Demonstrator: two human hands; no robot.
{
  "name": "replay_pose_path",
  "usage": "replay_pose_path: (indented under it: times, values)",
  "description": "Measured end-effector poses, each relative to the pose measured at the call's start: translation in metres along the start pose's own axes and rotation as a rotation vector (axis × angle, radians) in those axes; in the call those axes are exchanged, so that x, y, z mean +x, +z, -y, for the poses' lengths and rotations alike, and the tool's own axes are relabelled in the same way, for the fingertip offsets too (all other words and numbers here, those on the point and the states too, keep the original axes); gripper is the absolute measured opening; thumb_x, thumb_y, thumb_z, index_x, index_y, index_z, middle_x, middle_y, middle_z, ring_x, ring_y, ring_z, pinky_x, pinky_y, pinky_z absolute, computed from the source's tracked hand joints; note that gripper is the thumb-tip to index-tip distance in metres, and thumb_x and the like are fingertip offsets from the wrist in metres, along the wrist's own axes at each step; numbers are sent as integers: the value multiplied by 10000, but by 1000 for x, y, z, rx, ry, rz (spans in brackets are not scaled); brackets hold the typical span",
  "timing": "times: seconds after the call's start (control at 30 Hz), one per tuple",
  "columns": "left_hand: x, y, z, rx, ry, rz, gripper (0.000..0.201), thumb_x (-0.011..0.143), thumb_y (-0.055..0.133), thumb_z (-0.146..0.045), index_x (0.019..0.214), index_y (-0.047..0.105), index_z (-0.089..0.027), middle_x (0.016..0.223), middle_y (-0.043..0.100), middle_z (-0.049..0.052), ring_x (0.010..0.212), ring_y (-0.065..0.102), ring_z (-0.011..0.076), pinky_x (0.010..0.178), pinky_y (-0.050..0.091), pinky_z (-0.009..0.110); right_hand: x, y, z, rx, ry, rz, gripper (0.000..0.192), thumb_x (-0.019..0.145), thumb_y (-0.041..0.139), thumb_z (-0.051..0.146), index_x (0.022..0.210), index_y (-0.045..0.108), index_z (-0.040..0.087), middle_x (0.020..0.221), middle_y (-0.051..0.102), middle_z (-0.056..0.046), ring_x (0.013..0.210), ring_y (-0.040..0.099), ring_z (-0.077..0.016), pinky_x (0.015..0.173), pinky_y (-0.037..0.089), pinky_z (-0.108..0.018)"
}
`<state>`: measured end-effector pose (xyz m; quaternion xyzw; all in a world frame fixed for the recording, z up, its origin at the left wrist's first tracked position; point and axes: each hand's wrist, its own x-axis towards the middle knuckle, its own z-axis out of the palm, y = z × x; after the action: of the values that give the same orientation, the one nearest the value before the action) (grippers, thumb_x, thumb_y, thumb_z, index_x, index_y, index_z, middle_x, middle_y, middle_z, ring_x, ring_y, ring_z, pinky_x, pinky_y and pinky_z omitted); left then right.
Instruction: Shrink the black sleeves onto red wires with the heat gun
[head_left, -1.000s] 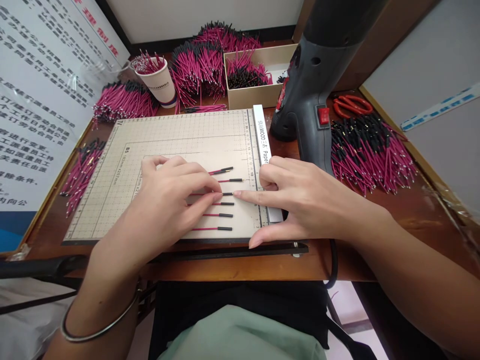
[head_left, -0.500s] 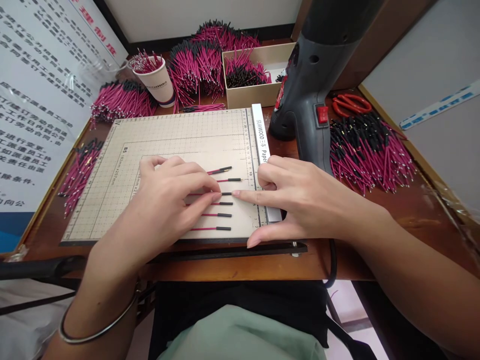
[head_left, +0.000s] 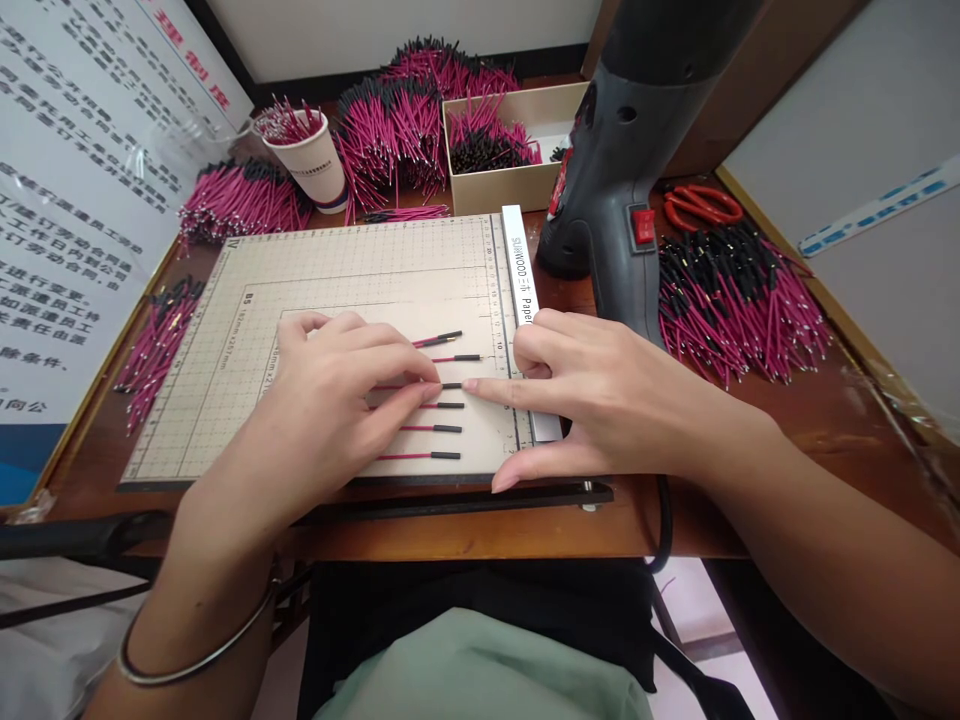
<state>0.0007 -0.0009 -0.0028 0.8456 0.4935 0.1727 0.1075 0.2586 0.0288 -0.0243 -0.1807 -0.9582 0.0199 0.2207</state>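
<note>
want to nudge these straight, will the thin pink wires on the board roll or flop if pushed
The wires look thin and round, so they probably roll sideways easily. Short and lying straight on the board, they likely hold shape rather than flop. Probably very light.

Bare cutting board (head_left: 360, 265) beyond the hands; heat gun (head_left: 630, 170) close right, wire piles (head_left: 739, 295) flanking.

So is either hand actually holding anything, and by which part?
Nothing is lifted. The left hand presses a wire flat on the board; the right hand touches its black tip with the forefinger.
</note>
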Motion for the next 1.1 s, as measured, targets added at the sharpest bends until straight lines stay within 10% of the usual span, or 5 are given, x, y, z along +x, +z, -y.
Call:
replay_pose_path:
  times: [1.1]
  values:
    - [6,-2,-3,12,-15,52,253,953,530,-365,804,719,-287,911,799,-7,915,664,268,994,305,546,-1,2,1,-36,7,-48,586,1007,506,650,1110,783,144,797,559,-40,732,427,-151,705,380,-306]
